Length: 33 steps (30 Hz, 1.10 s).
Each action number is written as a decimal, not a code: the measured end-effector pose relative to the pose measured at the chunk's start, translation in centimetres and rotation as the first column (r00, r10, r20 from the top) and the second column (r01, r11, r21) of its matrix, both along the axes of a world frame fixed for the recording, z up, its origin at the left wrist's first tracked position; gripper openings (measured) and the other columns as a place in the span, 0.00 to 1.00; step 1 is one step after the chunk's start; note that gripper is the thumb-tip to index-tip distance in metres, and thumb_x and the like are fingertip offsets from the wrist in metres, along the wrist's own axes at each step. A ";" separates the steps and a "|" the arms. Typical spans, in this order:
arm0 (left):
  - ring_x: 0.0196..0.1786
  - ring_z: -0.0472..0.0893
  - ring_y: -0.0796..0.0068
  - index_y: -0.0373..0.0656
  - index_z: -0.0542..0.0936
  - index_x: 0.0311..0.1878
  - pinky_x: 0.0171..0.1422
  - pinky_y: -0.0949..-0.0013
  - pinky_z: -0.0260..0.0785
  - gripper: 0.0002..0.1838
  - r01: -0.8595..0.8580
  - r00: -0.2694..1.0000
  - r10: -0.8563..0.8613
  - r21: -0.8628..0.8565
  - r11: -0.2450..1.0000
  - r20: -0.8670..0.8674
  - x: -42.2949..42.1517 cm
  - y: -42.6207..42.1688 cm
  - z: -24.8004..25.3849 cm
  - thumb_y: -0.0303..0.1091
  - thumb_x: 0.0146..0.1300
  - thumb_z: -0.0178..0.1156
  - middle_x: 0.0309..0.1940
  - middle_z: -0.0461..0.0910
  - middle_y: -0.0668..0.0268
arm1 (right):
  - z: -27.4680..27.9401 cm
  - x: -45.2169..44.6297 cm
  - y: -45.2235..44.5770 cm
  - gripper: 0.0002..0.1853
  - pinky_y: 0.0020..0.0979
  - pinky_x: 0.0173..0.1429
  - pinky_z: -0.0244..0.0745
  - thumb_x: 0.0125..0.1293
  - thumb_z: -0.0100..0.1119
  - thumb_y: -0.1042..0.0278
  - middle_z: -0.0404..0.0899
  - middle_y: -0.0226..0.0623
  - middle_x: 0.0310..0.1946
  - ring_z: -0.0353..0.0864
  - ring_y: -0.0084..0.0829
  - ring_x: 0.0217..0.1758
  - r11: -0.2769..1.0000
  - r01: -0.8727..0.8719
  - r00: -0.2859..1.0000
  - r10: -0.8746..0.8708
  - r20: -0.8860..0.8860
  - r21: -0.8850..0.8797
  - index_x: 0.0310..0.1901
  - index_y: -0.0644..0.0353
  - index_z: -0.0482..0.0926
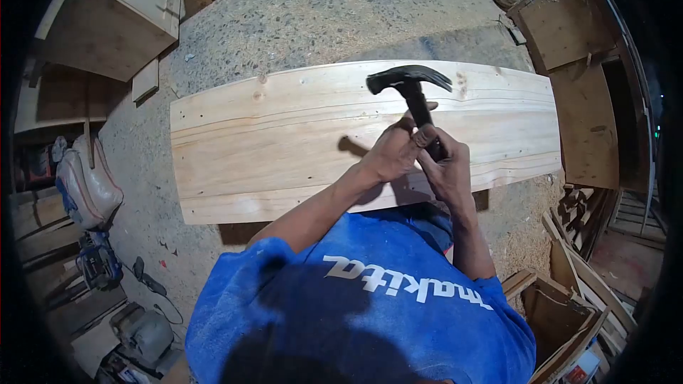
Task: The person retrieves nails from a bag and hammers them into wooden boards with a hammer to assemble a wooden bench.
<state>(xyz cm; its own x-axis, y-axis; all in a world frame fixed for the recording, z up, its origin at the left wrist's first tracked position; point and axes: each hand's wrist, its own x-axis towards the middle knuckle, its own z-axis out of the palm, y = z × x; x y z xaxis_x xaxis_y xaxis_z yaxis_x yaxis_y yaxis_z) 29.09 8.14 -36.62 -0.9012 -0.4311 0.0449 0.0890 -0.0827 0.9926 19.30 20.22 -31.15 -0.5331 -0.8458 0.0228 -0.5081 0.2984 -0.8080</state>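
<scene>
A black claw hammer (418,103) is held up over the wooden panel, head away from me and claw pointing right. My right hand (449,167) is closed around the lower part of its handle. My left hand (396,148) is closed at the handle too, just above the right; a fingertip shows past the far side and the thumb lies across the front. Whether the left fingers also pinch something small is hidden. Beneath both hands lies a pale panel of joined pine boards (284,139), with knots and small dark nail spots along its edges and seams.
White cabinet (107,25) stands at the upper left. A stuffed sack (89,181) and a blue power tool (98,263) are at the left. Wooden boards (580,85) stand at the right, with scrap wood (587,263) below. An open wooden box (558,306) sits by my right side. Sawdust covers the floor (320,14).
</scene>
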 end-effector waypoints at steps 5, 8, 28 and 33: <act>0.64 0.79 0.50 0.35 0.67 0.75 0.70 0.57 0.68 0.59 0.153 0.986 -0.146 -0.082 0.985 0.078 -0.8 -0.1 0.5 0.85 0.65 0.38 0.60 0.79 0.43 | 0.3 -1.4 1.3 0.09 0.25 0.32 0.65 0.68 0.66 0.75 0.73 0.24 0.24 0.68 0.14 0.29 0.992 0.017 0.996 -0.026 0.080 0.123 0.48 0.66 0.84; 0.50 0.78 0.74 0.35 0.63 0.78 0.56 0.69 0.72 0.55 0.150 0.989 -0.150 0.005 0.989 -0.002 -1.1 0.6 0.3 0.77 0.66 0.50 0.44 0.80 0.63 | 0.6 -0.9 1.8 0.08 0.25 0.31 0.64 0.67 0.66 0.73 0.69 0.23 0.22 0.65 0.14 0.27 0.998 0.040 0.982 -0.049 0.181 0.053 0.45 0.66 0.84; 0.15 0.68 0.86 0.37 0.87 0.49 0.18 0.76 0.58 0.09 -0.061 0.995 -0.009 0.707 0.705 0.096 -4.7 1.9 1.0 0.29 0.69 0.71 0.33 0.85 0.70 | -2.5 -0.8 1.9 0.11 0.25 0.15 0.65 0.79 0.59 0.64 0.66 0.26 0.19 0.63 0.17 0.13 0.696 0.669 0.524 -0.194 0.829 -0.260 0.48 0.63 0.73; 0.39 0.85 0.77 0.40 0.88 0.47 0.44 0.74 0.77 0.11 -0.314 0.942 0.330 -0.515 0.798 -0.062 -7.4 -5.1 0.3 0.25 0.60 0.72 0.39 0.88 0.64 | -2.2 -1.6 2.6 0.14 0.23 0.16 0.64 0.79 0.61 0.60 0.68 0.26 0.21 0.64 0.17 0.14 0.715 0.663 0.531 -0.243 0.812 -0.220 0.51 0.63 0.75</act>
